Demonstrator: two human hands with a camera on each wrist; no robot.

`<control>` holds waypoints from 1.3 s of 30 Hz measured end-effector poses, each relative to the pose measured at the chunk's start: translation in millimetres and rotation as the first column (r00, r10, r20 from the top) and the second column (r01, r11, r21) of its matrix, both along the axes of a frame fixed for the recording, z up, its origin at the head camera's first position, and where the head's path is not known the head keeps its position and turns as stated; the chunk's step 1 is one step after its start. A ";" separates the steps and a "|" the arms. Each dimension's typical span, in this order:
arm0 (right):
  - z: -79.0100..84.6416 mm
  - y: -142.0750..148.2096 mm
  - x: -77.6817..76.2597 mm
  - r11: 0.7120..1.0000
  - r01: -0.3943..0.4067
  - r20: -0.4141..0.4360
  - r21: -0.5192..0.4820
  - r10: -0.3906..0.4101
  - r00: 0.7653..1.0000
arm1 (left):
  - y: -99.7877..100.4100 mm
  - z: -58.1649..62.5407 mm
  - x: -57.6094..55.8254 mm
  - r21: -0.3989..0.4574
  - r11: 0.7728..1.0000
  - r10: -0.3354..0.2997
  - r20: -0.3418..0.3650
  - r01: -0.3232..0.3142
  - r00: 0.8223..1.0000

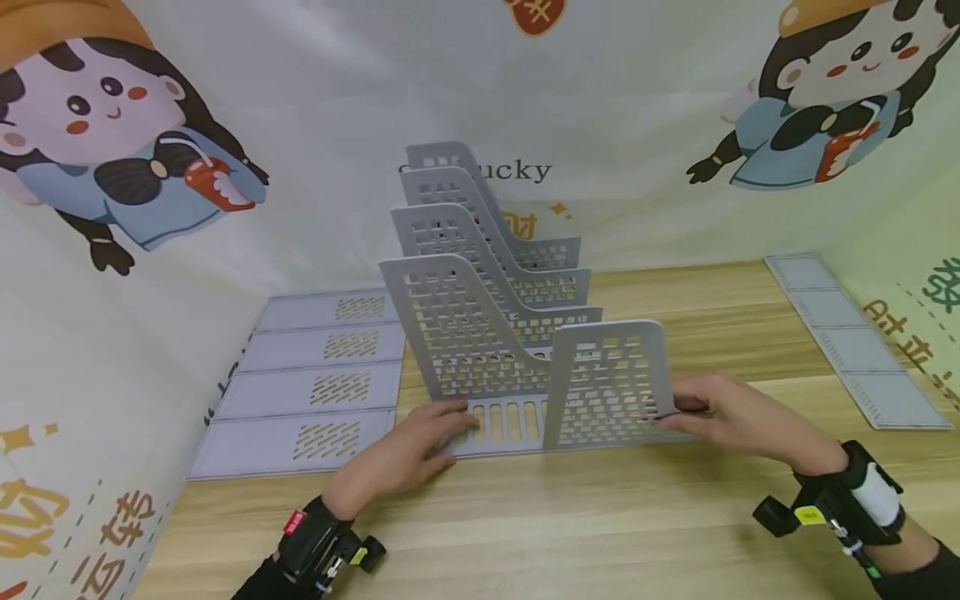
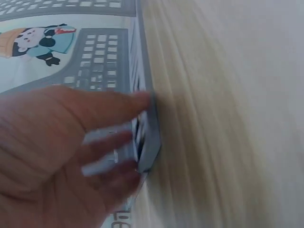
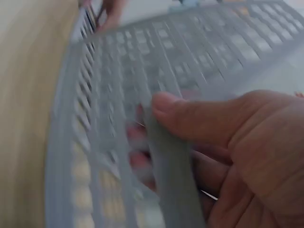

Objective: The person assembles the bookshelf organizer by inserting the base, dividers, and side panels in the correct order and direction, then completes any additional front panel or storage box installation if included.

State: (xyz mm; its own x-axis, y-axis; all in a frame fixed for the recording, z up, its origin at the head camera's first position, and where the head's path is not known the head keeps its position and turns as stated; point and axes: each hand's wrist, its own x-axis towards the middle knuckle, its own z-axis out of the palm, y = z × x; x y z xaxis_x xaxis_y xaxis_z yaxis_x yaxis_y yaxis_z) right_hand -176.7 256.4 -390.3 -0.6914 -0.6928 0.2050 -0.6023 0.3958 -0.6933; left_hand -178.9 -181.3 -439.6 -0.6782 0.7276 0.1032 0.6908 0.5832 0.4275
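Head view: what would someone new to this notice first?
Probably the grey perforated rack, standing mid-picture on the wooden table. Then the left hand at its near left corner and the right hand pinching the right edge of its low front panel. Large cartoon figures fill the backdrop, one at upper left, another at upper right.

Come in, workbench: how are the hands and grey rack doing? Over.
Left hand at front left corner of grey rack. Right hand gripping right edge of front panel. Rack upright on table. Flat panels both sides, nothing visibly in the way.
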 end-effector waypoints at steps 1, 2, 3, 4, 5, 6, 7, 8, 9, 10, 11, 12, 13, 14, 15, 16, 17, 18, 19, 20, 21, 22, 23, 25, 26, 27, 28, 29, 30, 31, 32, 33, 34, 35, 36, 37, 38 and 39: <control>0.9 7.0 0.3 1.000 -0.004 -0.004 0.019 0.004 1.000 | -2.0 1.6 4.3 -0.001 0.999 0.047 0.006 -0.047 0.999; 2.0 14.4 0.8 0.999 0.001 -0.006 0.041 -0.001 1.000 | -4.0 3.4 8.9 -0.003 0.994 0.109 0.016 -0.109 0.994; 2.6 21.4 1.3 0.998 0.011 -0.014 0.064 -0.010 1.000 | -6.0 5.2 13.1 -0.001 0.984 0.176 0.024 -0.176 0.984; 3.0 27.7 1.9 0.996 0.025 -0.021 0.083 -0.023 1.000 | -7.4 7.1 17.0 0.004 0.971 0.239 0.036 -0.240 0.970; 3.0 32.4 2.8 0.994 0.040 -0.027 0.098 -0.037 0.999 | -8.6 8.9 20.2 0.013 0.955 0.294 0.058 -0.295 0.954; 2.5 36.2 3.3 0.993 0.051 -0.045 0.109 -0.046 0.998 | -9.1 10.9 22.8 0.025 0.939 0.339 0.084 -0.342 0.937; 1.8 38.0 4.1 0.992 0.061 -0.054 0.111 -0.055 0.997 | -8.8 12.4 24.7 0.038 0.924 0.373 0.113 -0.379 0.921; 0.8 38.2 4.6 0.992 0.065 -0.062 0.107 -0.059 0.996 | -8.2 13.3 25.6 0.049 0.913 0.395 0.146 -0.405 0.907; -0.6 36.7 5.1 0.993 0.065 -0.068 0.097 -0.058 0.996 | -6.9 14.2 25.7 0.062 0.907 0.402 0.172 -0.417 0.899; -1.9 33.8 5.6 0.994 0.061 -0.082 0.086 -0.054 0.995 | -5.3 14.6 25.4 0.071 0.904 0.402 0.191 -0.421 0.895; -3.3 29.7 5.8 0.996 0.057 -0.101 0.075 -0.049 0.994 | -3.5 15.1 24.7 0.084 0.902 0.400 0.204 -0.423 0.894; -5.0 25.2 5.6 0.997 0.047 -0.124 0.062 -0.039 0.991 | -1.8 15.0 23.9 0.094 0.898 0.404 0.211 -0.430 0.890; -6.4 20.0 5.6 0.998 0.039 -0.141 0.048 -0.032 0.989 | -0.6 14.8 23.0 0.098 0.895 0.408 0.213 -0.435 0.888; -7.8 14.8 5.2 0.999 0.024 -0.156 0.038 -0.018 0.988 | 0.0 14.6 22.1 0.101 0.892 0.413 0.212 -0.440 0.886; -9.1 9.4 4.6 1.000 0.007 -0.170 0.029 -0.002 0.985 | 0.0 14.5 21.2 0.103 0.891 0.417 0.202 -0.443 0.886; -10.3 3.9 4.0 1.000 -0.005 -0.186 0.021 0.009 0.982 | -0.5 14.6 20.6 0.106 0.890 0.419 0.195 -0.444 0.887; -11.4 -1.6 3.1 1.000 -0.018 -0.202 0.013 0.021 0.979 | -1.5 14.6 20.2 0.107 0.891 0.417 0.190 -0.441 0.889; -12.1 -6.9 2.2 1.000 -0.030 -0.217 0.005 0.031 0.976 | -2.7 14.6 19.9 0.102 0.893 0.416 0.188 -0.439 0.890; -12.8 -12.6 1.2 0.999 -0.040 -0.230 -0.002 0.039 0.973 | -3.8 14.7 19.6 0.096 0.897 0.410 0.181 -0.430 0.894; -13.7 -18.8 0.0 0.999 -0.050 -0.242 -0.007 0.047 0.969 | -4.8 15.1 19.5 0.089 0.902 0.403 0.179 -0.423 0.897; -14.4 -25.1 -1.1 0.998 -0.058 -0.254 -0.009 0.054 0.966 | -5.5 15.7 19.6 0.082 0.905 0.398 0.180 -0.417 0.900; -15.3 -31.5 -2.0 0.998 -0.061 -0.264 -0.010 0.056 0.963 | -6.1 16.4 19.8 0.075 0.908 0.394 0.185 -0.413 0.900; -16.1 -37.7 -2.8 0.998 -0.065 -0.277 -0.011 0.060 0.959 | -6.2 17.0 20.3 0.065 0.907 0.398 0.194 -0.416 0.897; -18.0 -49.2 -3.5 0.998 -0.066 -0.290 -0.011 0.060 0.955 | -6.1 18.6 21.6 0.051 0.902 0.409 0.215 -0.428 0.887; -19.0 -53.6 -3.7 0.998 -0.067 -0.297 -0.010 0.061 0.953 | -6.1 19.6 22.8 0.041 0.900 0.415 0.228 -0.435 0.881; -20.0 -56.9 -3.8 0.998 -0.067 -0.300 -0.009 0.061 0.952 | -6.0 20.4 24.0 0.033 0.897 0.421 0.237 -0.440 0.875; -20.7 -59.1 -4.0 0.998 -0.069 -0.299 -0.009 0.063 0.952 | -5.9 21.1 25.5 0.026 0.894 0.429 0.245 -0.448 0.869; -20.9 -60.1 -4.2 0.997 -0.074 -0.291 -0.007 0.069 0.954 | -5.7 21.3 26.8 0.022 0.890 0.436 0.248 -0.455 0.865; -21.2 -59.5 -4.3 0.997 -0.077 -0.283 -0.002 0.073 0.956 | -5.7 21.4 27.9 0.022 0.888 0.440 0.250 -0.460 0.862; -21.4 -57.6 -4.5 0.997 -0.081 -0.269 0.002 0.079 0.960 | -5.5 21.5 29.0 0.023 0.885 0.446 0.252 -0.466 0.859; -21.1 -54.7 -4.4 0.996 -0.084 -0.254 0.006 0.083 0.964 | -5.2 21.2 29.8 0.028 0.881 0.451 0.250 -0.472 0.857; -20.6 -50.9 -4.1 0.997 -0.081 -0.231 0.009 0.081 0.970 | -4.9 20.6 30.5 0.036 0.877 0.456 0.247 -0.478 0.855; -20.0 -46.4 -3.4 0.997 -0.076 -0.209 0.007 0.076 0.975 | -4.4 19.9 30.9 0.047 0.873 0.460 0.247 -0.485 0.853; -19.8 -41.4 -2.5 0.998 -0.068 -0.183 0.002 0.067 0.981 | -4.0 19.0 31.0 0.056 0.872 0.461 0.244 -0.487 0.853; -20.4 -36.4 -1.3 0.999 -0.052 -0.160 -0.006 0.051 0.986 | -3.8 18.1 31.1 0.066 0.872 0.458 0.245 -0.486 0.855; -21.5 -32.3 -0.1 0.999 -0.037 -0.142 -0.019 0.034 0.989 | -3.5 17.1 31.1 0.073 0.874 0.452 0.243 -0.481 0.858; -23.1 -29.1 1.0 0.999 -0.023 -0.132 -0.033 0.018 0.991 | -3.4 16.1 31.1 0.078 0.876 0.446 0.242 -0.475 0.862; -25.3 -27.3 2.1 0.999 -0.012 -0.127 -0.050 0.006 0.992 | -3.3 15.2 31.2 0.081 0.878 0.441 0.245 -0.471 0.864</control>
